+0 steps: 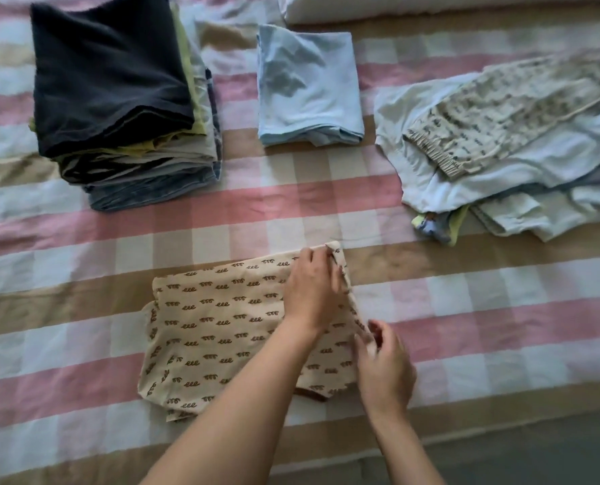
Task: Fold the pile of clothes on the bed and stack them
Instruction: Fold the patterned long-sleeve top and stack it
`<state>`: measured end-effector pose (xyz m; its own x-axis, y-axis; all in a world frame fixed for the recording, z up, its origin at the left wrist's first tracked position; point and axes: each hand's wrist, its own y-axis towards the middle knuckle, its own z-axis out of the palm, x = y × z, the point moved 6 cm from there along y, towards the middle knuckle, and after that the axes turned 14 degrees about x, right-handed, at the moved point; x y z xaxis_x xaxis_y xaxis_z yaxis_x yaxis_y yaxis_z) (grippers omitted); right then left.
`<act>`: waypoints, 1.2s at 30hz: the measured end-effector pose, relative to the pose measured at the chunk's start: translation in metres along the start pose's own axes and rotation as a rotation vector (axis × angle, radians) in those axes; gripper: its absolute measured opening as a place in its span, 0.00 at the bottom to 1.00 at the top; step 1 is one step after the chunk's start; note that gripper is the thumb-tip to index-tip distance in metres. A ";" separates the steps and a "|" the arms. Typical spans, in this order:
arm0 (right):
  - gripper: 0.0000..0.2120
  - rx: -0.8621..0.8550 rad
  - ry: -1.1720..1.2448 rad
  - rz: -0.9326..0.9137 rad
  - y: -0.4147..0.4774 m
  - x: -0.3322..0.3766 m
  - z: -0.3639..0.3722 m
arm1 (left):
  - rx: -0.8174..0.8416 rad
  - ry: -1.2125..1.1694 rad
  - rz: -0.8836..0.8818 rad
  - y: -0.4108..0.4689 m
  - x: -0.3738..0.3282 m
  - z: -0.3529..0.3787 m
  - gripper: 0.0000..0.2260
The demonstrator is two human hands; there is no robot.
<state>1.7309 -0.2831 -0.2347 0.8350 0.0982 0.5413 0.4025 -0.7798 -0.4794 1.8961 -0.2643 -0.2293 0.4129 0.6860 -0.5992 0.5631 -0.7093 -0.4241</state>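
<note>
A cream garment with small brown squiggles [218, 323] lies partly folded on the bed in front of me. My left hand [312, 288] pinches its far right corner. My right hand [384, 369] pinches the near right edge of the same garment. A tall stack of folded clothes [116, 99], topped by a dark grey piece, stands at the back left. A single folded light blue garment [309, 85] lies beside it at the back centre. The unfolded pile [508, 152], with a patterned beige piece on pale blue items, spreads out at the right.
The bed is covered by a pink, beige and white checked sheet [466, 309]. A white pillow or rolled cover [431, 8] lies along the far edge. The bed's near edge runs along the bottom right, with dark floor [536, 460] beyond.
</note>
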 end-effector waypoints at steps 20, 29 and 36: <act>0.11 -0.021 0.392 -0.177 -0.060 0.033 0.005 | -0.021 -0.548 -0.070 0.019 0.010 -0.040 0.07; 0.12 0.029 0.175 -0.694 -0.119 0.116 0.069 | -0.002 -1.098 -0.134 -0.042 0.125 -0.116 0.08; 0.17 0.203 -0.037 -0.880 -0.137 0.144 0.140 | -0.190 -1.126 -0.237 -0.070 0.218 -0.129 0.06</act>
<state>1.8488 -0.0754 -0.1878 0.2036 0.6306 0.7489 0.9570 -0.2895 -0.0165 2.0389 -0.0449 -0.2429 -0.5321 0.1980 -0.8232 0.6787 -0.4816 -0.5545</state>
